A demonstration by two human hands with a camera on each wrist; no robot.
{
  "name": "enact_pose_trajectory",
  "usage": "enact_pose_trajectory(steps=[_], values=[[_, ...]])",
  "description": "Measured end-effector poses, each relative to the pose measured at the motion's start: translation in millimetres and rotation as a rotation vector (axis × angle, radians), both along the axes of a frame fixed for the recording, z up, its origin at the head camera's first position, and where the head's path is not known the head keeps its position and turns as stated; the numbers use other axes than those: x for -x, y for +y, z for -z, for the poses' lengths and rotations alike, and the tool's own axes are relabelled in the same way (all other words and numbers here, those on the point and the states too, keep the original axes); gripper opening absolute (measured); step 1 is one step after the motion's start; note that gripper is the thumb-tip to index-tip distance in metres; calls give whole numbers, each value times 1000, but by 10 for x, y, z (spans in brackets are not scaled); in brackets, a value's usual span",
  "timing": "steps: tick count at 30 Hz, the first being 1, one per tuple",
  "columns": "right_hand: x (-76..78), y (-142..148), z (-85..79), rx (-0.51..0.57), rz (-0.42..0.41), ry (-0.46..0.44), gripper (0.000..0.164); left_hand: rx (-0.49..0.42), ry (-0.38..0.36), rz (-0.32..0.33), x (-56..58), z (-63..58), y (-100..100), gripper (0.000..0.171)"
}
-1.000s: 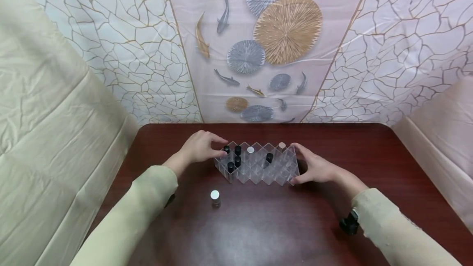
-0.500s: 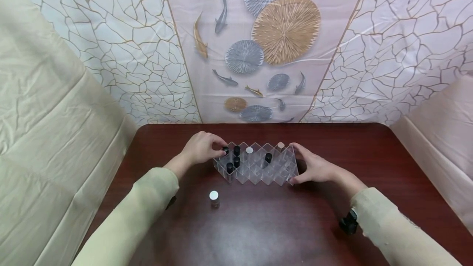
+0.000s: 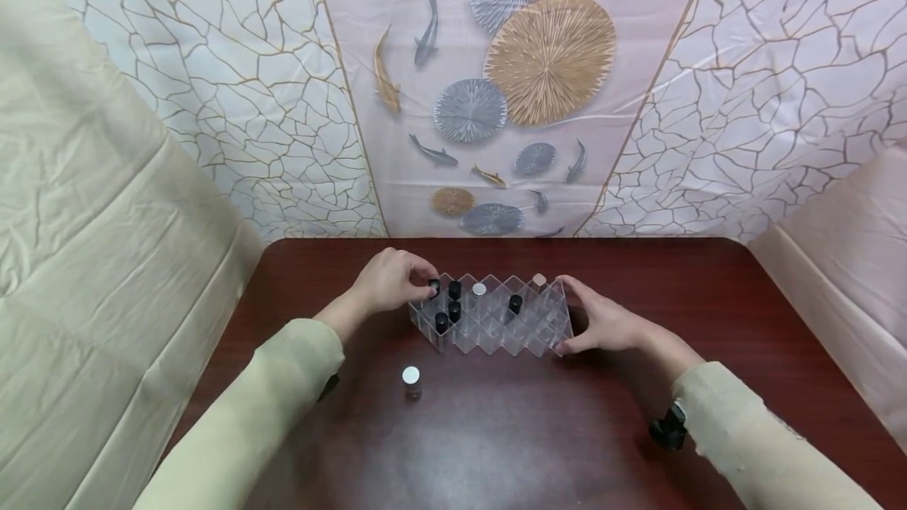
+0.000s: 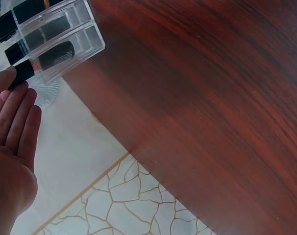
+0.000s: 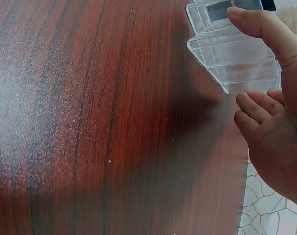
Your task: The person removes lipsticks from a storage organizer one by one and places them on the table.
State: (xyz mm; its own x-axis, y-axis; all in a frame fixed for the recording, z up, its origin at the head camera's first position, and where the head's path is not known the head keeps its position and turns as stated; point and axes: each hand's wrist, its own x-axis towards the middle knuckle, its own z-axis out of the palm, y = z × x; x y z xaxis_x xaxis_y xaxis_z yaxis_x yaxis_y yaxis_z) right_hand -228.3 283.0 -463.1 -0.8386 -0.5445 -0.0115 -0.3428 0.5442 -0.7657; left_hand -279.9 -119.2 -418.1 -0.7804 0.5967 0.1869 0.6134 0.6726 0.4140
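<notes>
A clear plastic organizer with diamond-shaped cells stands on the table, holding several small capped bottles. At its far left corner my left hand pinches the black cap of a bottle between thumb and fingers. That bottle's dark body shows through the clear wall in the left wrist view. My right hand grips the organizer's right end, thumb on the near side and fingers on the far side. In the right wrist view, the thumb of the right hand lies against the clear plastic.
A silver-capped bottle stands alone on the dark red wood table, nearer to me. Inside the organizer are more black caps, a white cap and a pinkish cap. A patterned cloth hangs behind the table.
Almost nothing differs. The left fingers curl slightly more around the black cap; the right hand, organizer and lone bottle keep their places.
</notes>
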Motion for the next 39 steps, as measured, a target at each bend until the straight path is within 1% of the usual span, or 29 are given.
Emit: enact_pose_trajectory(steps=[3,7,14,17,24,28,31,35,39], values=[[-6,5,-5,-9,5,7,107,-29,-10,-3,-12,-59,4,19],[-12,8,-6,-17,10,9,108,-45,-12,-9,-22,-140,5,20],[3,17,10,-20,10,3,107,-12,-9,-20,-57,-294,-9,20],[9,17,15,-21,9,4,105,-4,3,-10,-85,-376,-8,20],[12,12,17,-8,3,4,103,3,65,28,-163,-545,-29,19],[9,16,14,-10,2,1,103,-7,103,54,-220,-583,-59,18],[9,18,12,-8,2,0,102,-20,113,65,-278,-593,-85,16],[17,19,18,3,-1,-2,101,-41,99,79,-382,-597,-111,17],[18,14,23,9,0,-7,103,-59,83,113,-491,-586,-113,18]])
